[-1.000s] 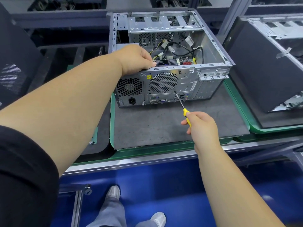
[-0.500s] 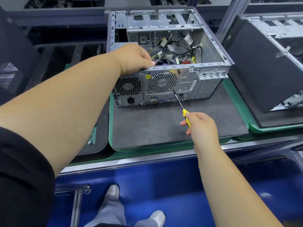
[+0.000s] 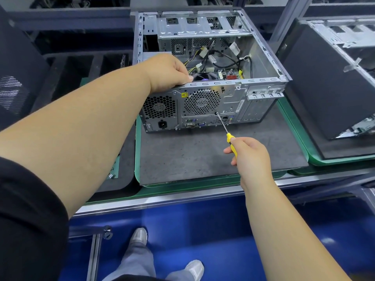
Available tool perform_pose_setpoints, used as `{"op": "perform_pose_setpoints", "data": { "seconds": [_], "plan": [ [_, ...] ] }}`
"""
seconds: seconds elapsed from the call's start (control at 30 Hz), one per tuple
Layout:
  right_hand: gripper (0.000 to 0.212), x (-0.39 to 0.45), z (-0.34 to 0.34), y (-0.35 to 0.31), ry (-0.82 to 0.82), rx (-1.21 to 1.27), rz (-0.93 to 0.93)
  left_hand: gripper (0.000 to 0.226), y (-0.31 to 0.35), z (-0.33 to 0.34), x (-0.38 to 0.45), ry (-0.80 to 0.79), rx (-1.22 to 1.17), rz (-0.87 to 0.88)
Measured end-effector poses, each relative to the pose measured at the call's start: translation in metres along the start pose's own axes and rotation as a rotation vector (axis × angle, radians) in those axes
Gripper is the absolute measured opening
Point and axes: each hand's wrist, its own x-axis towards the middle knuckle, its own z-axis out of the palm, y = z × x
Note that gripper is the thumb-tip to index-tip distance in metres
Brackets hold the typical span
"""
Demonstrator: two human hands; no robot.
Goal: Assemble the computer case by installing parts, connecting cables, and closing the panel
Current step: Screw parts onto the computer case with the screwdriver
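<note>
One open computer case lies on its side on a dark mat, which sits on a green tray on the desk. The case's back wall faces the person and shows two round fan grilles. One screwdriver with a yellow handle touches the back wall just below the bigger grille. The right hand is in front of the case, its fingers curled tight around the handle. The left hand is on the case's top edge, above the smaller grille, its fingers bent over the rim and gripping it. Loose cables lie inside the case. One more case, dark, stands to the right of the open one. Two shoes show on the blue floor below the desk.
</note>
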Motion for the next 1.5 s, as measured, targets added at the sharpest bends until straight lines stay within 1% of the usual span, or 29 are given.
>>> {"op": "perform_pose_setpoints", "data": {
  "seconds": [0.1, 0.2, 0.33, 0.4, 0.43, 0.47, 0.53, 0.57, 0.6, 0.63, 0.67, 0.7, 0.73, 0.77, 0.83, 0.87, 0.9, 0.97, 1.0, 1.07, 1.13, 1.2, 1.27, 1.43, 1.5],
  "plan": [
    [0.013, -0.002, -0.002, 0.003, -0.003, -0.01, 0.016, 0.032, 0.0, 0.001, 0.001, 0.004, 0.011, -0.004],
    [0.012, -0.006, -0.007, 0.008, -0.019, -0.021, 0.023, 0.041, 0.0, 0.002, 0.003, -0.005, 0.042, 0.014],
    [0.012, -0.011, -0.013, 0.011, -0.026, -0.006, 0.028, 0.045, 0.002, 0.001, 0.003, -0.017, 0.106, 0.062],
    [0.013, -0.015, -0.017, 0.008, -0.039, 0.0, 0.021, 0.044, 0.006, 0.0, 0.0, -0.022, 0.221, 0.112],
    [0.013, -0.017, -0.02, 0.005, -0.055, 0.004, 0.011, 0.038, 0.007, 0.001, -0.003, 0.003, 0.295, 0.163],
    [0.013, -0.02, -0.023, 0.002, -0.077, 0.007, -0.003, 0.031, 0.007, 0.004, -0.007, 0.083, 0.347, 0.246],
    [0.012, -0.027, -0.031, -0.005, -0.128, 0.019, -0.03, 0.031, 0.009, 0.012, -0.022, 0.353, 0.338, 0.461],
    [0.011, -0.029, -0.034, -0.008, -0.153, 0.027, -0.043, 0.03, 0.011, 0.018, -0.033, 0.441, 0.283, 0.552],
    [0.01, -0.031, -0.037, -0.012, -0.177, 0.034, -0.056, 0.026, 0.013, 0.025, -0.043, 0.471, 0.217, 0.603],
    [0.01, -0.033, -0.04, -0.015, -0.196, 0.04, -0.069, 0.022, 0.015, 0.034, -0.053, 0.451, 0.153, 0.607],
    [0.009, -0.034, -0.041, -0.018, -0.21, 0.043, -0.08, 0.018, 0.015, 0.044, -0.061, 0.406, 0.104, 0.562],
    [0.008, -0.034, -0.043, -0.02, -0.217, 0.041, -0.088, 0.015, 0.016, 0.055, -0.068, 0.355, 0.063, 0.476],
    [0.008, -0.034, -0.044, -0.022, -0.219, 0.036, -0.094, 0.012, 0.018, 0.067, -0.072, 0.298, 0.008, 0.358],
    [0.009, -0.034, -0.045, -0.023, -0.22, 0.031, -0.096, 0.013, 0.019, 0.079, -0.075, 0.226, -0.112, 0.204],
    [0.009, -0.033, -0.047, -0.023, -0.217, 0.023, -0.091, 0.021, 0.025, 0.099, -0.078, 0.021, -0.565, -0.165],
    [0.009, -0.032, -0.047, -0.023, -0.215, 0.019, -0.086, 0.025, 0.027, 0.106, -0.078, -0.08, -0.811, -0.31],
    [0.009, -0.032, -0.047, -0.022, -0.214, 0.015, -0.082, 0.027, 0.028, 0.111, -0.078, -0.154, -1.016, -0.391],
    [0.009, -0.03, -0.046, -0.019, -0.216, 0.004, -0.075, 0.027, 0.027, 0.118, -0.075, -0.233, -1.333, -0.438],
    [0.009, -0.029, -0.046, -0.018, -0.216, 0.0, -0.071, 0.027, 0.027, 0.119, -0.073, -0.257, -1.444, -0.431],
    [0.01, -0.028, -0.045, -0.015, -0.213, -0.01, -0.062, 0.028, 0.028, 0.121, -0.071, -0.274, -1.536, -0.412],
    [0.01, -0.025, -0.045, -0.013, -0.207, -0.016, -0.056, 0.026, 0.031, 0.123, -0.068, -0.26, -1.563, -0.414],
    [0.01, -0.023, -0.045, -0.013, -0.206, -0.018, -0.055, 0.017, 0.031, 0.126, -0.066, -0.219, -1.587, -0.427],
    [0.01, -0.02, -0.046, -0.013, -0.211, -0.026, -0.063, 0.014, 0.03, 0.128, -0.064, -0.18, -1.569, -0.418],
    [0.009, -0.014, -0.05, -0.012, -0.205, -0.103, -0.116, 0.015, 0.023, 0.131, -0.06, -0.119, -1.533, -0.42],
    [0.007, -0.012, -0.052, -0.012, -0.2, -0.133, -0.138, 0.015, 0.021, 0.131, -0.059, -0.088, -1.473, -0.42]
  ]
}}
